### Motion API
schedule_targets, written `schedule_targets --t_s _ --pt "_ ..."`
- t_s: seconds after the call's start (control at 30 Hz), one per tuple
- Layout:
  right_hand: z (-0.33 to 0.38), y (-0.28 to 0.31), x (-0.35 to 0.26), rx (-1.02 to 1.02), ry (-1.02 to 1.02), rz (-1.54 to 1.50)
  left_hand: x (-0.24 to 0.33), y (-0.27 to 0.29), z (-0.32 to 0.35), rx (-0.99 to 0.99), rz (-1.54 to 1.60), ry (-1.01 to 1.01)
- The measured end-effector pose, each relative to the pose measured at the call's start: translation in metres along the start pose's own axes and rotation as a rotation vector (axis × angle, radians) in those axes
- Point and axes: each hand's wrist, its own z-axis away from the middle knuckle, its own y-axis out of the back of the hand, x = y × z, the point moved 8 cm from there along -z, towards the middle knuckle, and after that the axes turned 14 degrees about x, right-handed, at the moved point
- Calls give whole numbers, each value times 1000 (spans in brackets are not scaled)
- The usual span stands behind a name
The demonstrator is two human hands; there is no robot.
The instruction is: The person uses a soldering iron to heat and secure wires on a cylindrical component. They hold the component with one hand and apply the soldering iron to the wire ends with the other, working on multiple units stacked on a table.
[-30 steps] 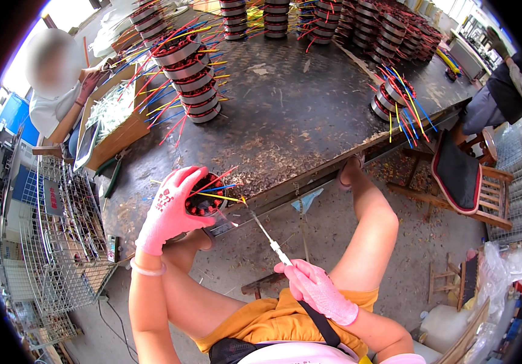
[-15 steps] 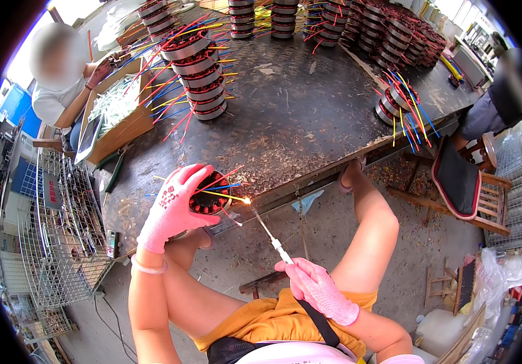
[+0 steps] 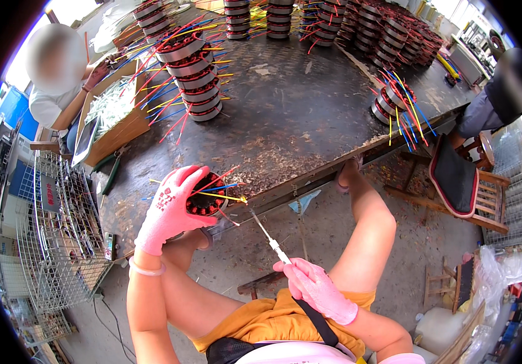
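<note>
The left hand [image 3: 170,209] is gripping a wound motor stator [image 3: 206,202] at the near edge of the surface [image 3: 285,121], while the right hand [image 3: 315,285] is pinching a thin white-handled tool [image 3: 270,239] aimed at its coloured wires [image 3: 227,195]. Judging by the stacks of stators [image 3: 197,79] waiting farther off, much work is remaining.

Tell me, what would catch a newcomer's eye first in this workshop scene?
Probably the two pink-gloved hands at the middle: the left hand grips a round wound coil with coloured wires fanning out, while the right hand holds a thin white-handled tool pointing toward it. Behind them, stacks of similar coils bristling with red, yellow and blue wires stand on the dark worktable.
</note>
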Motion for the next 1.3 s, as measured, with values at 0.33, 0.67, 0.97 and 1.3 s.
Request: schedule_targets --t_s 0.33,0.67,0.97,1.3 --pt "-1 2 0 15 -6 33 1 -1 0 -5 -10 7" --pt "-3 -1 -5 10 2 20 2 -1 0 5 -21 14" --pt "-4 2 -2 29 12 66 3 0 -1 -2 -46 32" --pt "-9 4 1 23 74 33 0 -3 1 -11 -53 25"
